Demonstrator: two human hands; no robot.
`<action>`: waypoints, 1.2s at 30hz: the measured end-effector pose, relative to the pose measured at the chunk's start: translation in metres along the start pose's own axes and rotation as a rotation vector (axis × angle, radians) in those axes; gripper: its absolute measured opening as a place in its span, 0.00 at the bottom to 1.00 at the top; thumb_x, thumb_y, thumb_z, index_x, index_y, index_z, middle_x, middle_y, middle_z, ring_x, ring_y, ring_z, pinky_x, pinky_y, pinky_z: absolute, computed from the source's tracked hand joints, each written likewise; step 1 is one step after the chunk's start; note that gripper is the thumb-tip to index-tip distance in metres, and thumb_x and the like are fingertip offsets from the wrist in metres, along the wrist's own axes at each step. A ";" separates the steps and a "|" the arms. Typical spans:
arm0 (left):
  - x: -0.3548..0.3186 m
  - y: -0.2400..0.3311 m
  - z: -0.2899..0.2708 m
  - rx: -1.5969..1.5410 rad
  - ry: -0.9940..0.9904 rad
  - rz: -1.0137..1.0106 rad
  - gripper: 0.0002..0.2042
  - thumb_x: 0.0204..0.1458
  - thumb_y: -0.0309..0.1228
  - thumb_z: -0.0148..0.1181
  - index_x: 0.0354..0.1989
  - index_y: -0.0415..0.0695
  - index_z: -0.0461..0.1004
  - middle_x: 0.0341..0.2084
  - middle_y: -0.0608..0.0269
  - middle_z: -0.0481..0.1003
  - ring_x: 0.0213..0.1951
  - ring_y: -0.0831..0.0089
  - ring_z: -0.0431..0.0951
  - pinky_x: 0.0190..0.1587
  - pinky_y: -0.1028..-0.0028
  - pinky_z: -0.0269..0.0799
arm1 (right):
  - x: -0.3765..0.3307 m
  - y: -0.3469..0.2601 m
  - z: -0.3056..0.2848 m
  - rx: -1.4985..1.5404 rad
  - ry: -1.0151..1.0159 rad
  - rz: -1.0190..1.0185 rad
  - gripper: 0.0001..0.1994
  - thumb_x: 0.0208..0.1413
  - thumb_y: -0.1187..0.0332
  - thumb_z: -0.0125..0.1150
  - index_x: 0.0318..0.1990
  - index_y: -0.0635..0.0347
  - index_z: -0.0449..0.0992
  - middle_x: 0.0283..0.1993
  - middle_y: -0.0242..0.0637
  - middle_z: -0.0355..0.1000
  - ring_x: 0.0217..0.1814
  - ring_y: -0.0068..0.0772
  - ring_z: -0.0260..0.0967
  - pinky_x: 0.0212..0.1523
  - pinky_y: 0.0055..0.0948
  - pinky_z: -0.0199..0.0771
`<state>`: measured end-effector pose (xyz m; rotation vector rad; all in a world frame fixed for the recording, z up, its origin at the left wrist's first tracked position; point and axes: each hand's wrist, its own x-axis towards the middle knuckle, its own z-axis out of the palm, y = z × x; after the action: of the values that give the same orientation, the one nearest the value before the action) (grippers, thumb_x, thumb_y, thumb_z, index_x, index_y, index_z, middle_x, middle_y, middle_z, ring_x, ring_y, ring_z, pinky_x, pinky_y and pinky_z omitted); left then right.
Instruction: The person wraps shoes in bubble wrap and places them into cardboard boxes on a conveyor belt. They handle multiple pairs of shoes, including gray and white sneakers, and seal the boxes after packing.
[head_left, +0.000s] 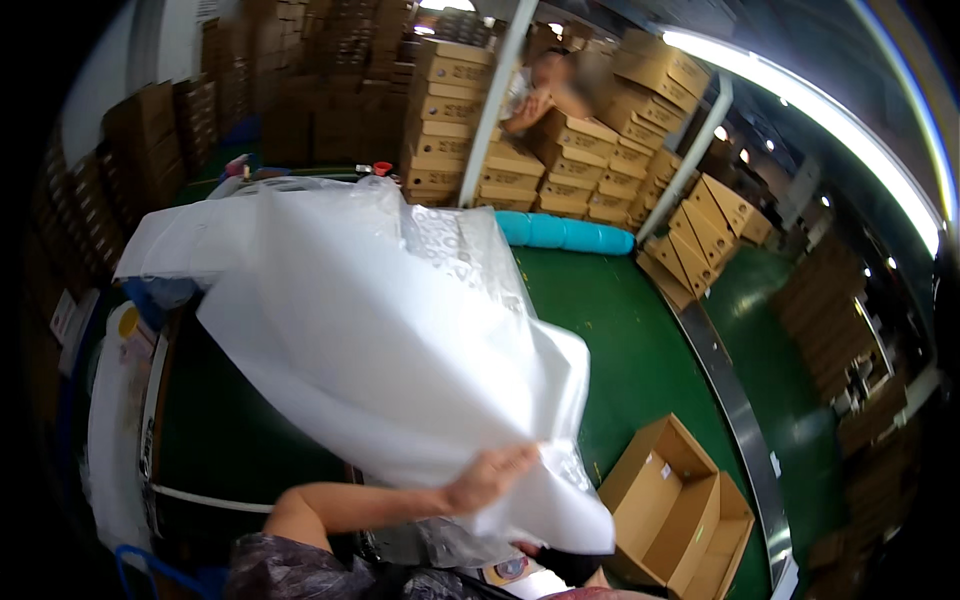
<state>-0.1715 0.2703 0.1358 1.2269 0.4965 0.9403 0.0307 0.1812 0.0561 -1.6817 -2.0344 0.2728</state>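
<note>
A large, thin white sheet (370, 340), likely foam or paper, billows across the green work surface in front of me. My left hand (492, 478) reaches over from the lower left, fingers closed on the near part of this sheet. Near the bottom edge, the sheet's hanging corner covers most of my right hand (594, 580), so its fingers do not show clearly. Clear plastic film (465, 245) lies beneath and beyond the white sheet. Right of the sheet stands an open, unfilled brown cardboard box (632, 500) with its lid folded back.
A turquoise roll (565, 233) lies along the far edge. Behind it rise stacked brown boxes (445, 120), with a person (540, 100) among them. Metal posts (498, 105) stand at the table's far side. A metal rail (735, 430) borders the right. A small red container (382, 168) sits far back.
</note>
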 end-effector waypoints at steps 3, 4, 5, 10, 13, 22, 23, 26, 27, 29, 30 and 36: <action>-0.012 -0.012 0.041 -0.019 -0.018 -0.031 0.18 0.59 0.36 0.43 0.52 0.36 0.65 0.40 0.64 0.71 0.43 0.79 0.67 0.48 0.79 0.62 | -0.042 0.034 -0.017 -0.134 0.053 0.148 0.27 0.41 0.57 0.56 0.51 0.54 0.63 0.52 0.46 0.59 0.55 0.46 0.52 0.54 0.50 0.49; -0.008 -0.024 0.052 -0.001 -0.037 0.003 0.18 0.59 0.36 0.43 0.51 0.36 0.66 0.39 0.64 0.72 0.42 0.79 0.67 0.47 0.79 0.62 | -0.060 0.050 -0.025 -0.206 0.069 0.230 0.27 0.39 0.57 0.57 0.50 0.54 0.64 0.51 0.45 0.60 0.54 0.46 0.54 0.53 0.49 0.51; -0.006 -0.029 0.056 0.059 -0.055 -0.014 0.18 0.59 0.36 0.44 0.51 0.36 0.66 0.38 0.64 0.72 0.41 0.79 0.67 0.46 0.79 0.63 | -0.078 0.066 -0.033 -0.278 0.069 0.316 0.27 0.38 0.56 0.58 0.49 0.54 0.65 0.49 0.45 0.61 0.52 0.46 0.55 0.52 0.48 0.52; -0.004 -0.108 0.038 0.274 -0.069 -0.182 0.19 0.59 0.39 0.44 0.47 0.36 0.69 0.33 0.65 0.73 0.37 0.78 0.68 0.41 0.78 0.65 | -0.125 0.126 -0.056 -0.472 -0.058 0.492 0.28 0.31 0.55 0.65 0.44 0.54 0.70 0.43 0.43 0.67 0.45 0.46 0.63 0.49 0.42 0.60; -0.013 -0.110 0.013 0.008 -0.004 -0.482 0.20 0.58 0.42 0.43 0.49 0.38 0.68 0.36 0.66 0.72 0.38 0.78 0.69 0.42 0.76 0.66 | -0.148 0.143 -0.059 -0.605 -0.156 0.502 0.28 0.29 0.54 0.66 0.43 0.53 0.71 0.40 0.41 0.70 0.42 0.45 0.67 0.45 0.39 0.65; -0.001 -0.131 -0.003 -0.570 0.151 -0.652 0.20 0.59 0.39 0.41 0.53 0.36 0.62 0.48 0.60 0.67 0.48 0.72 0.69 0.51 0.71 0.66 | -0.111 0.141 -0.053 -0.703 -0.332 0.300 0.21 0.39 0.53 0.57 0.42 0.50 0.75 0.34 0.33 0.74 0.31 0.35 0.71 0.27 0.35 0.71; -0.010 -0.122 -0.007 -0.604 0.157 -0.668 0.20 0.59 0.39 0.41 0.53 0.36 0.62 0.48 0.60 0.68 0.48 0.72 0.69 0.51 0.70 0.66 | -0.122 0.131 -0.051 -0.718 -0.352 0.302 0.21 0.40 0.52 0.57 0.42 0.50 0.75 0.33 0.33 0.74 0.31 0.35 0.71 0.27 0.35 0.71; -0.019 -0.107 -0.017 -0.624 0.112 -0.632 0.20 0.59 0.41 0.41 0.52 0.38 0.63 0.46 0.64 0.69 0.45 0.75 0.70 0.49 0.73 0.67 | -0.136 0.137 -0.023 -0.748 -0.196 0.216 0.21 0.41 0.51 0.57 0.42 0.49 0.76 0.31 0.34 0.74 0.31 0.35 0.71 0.28 0.35 0.72; -0.020 -0.115 -0.014 -0.616 0.113 -0.632 0.20 0.59 0.41 0.41 0.52 0.38 0.63 0.46 0.63 0.69 0.45 0.75 0.70 0.48 0.73 0.67 | -0.129 0.131 -0.031 -0.730 -0.217 0.253 0.21 0.41 0.50 0.56 0.42 0.48 0.76 0.31 0.34 0.74 0.30 0.35 0.71 0.28 0.35 0.72; -0.020 -0.121 -0.010 -0.597 0.122 -0.641 0.19 0.60 0.41 0.40 0.51 0.38 0.64 0.45 0.64 0.69 0.44 0.77 0.71 0.47 0.74 0.68 | -0.121 0.114 -0.049 -0.687 -0.269 0.330 0.21 0.41 0.50 0.56 0.42 0.48 0.76 0.31 0.34 0.74 0.30 0.35 0.71 0.28 0.36 0.71; -0.021 -0.123 -0.011 -0.598 0.112 -0.628 0.19 0.60 0.41 0.40 0.51 0.39 0.64 0.45 0.64 0.69 0.44 0.77 0.71 0.47 0.75 0.68 | -0.120 0.115 -0.049 -0.709 -0.312 0.311 0.21 0.41 0.49 0.56 0.42 0.48 0.76 0.31 0.34 0.74 0.31 0.36 0.71 0.29 0.37 0.71; -0.022 -0.123 -0.015 -0.644 0.045 -0.575 0.18 0.60 0.39 0.39 0.49 0.38 0.66 0.44 0.64 0.71 0.44 0.75 0.71 0.49 0.73 0.67 | -0.114 0.110 -0.046 -0.728 -0.424 0.451 0.21 0.42 0.47 0.57 0.42 0.46 0.75 0.33 0.33 0.73 0.35 0.36 0.71 0.34 0.38 0.71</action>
<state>-0.1536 0.2546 0.0118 0.4374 0.4913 0.5597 0.1629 0.0888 0.0202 -2.7370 -2.1690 0.0205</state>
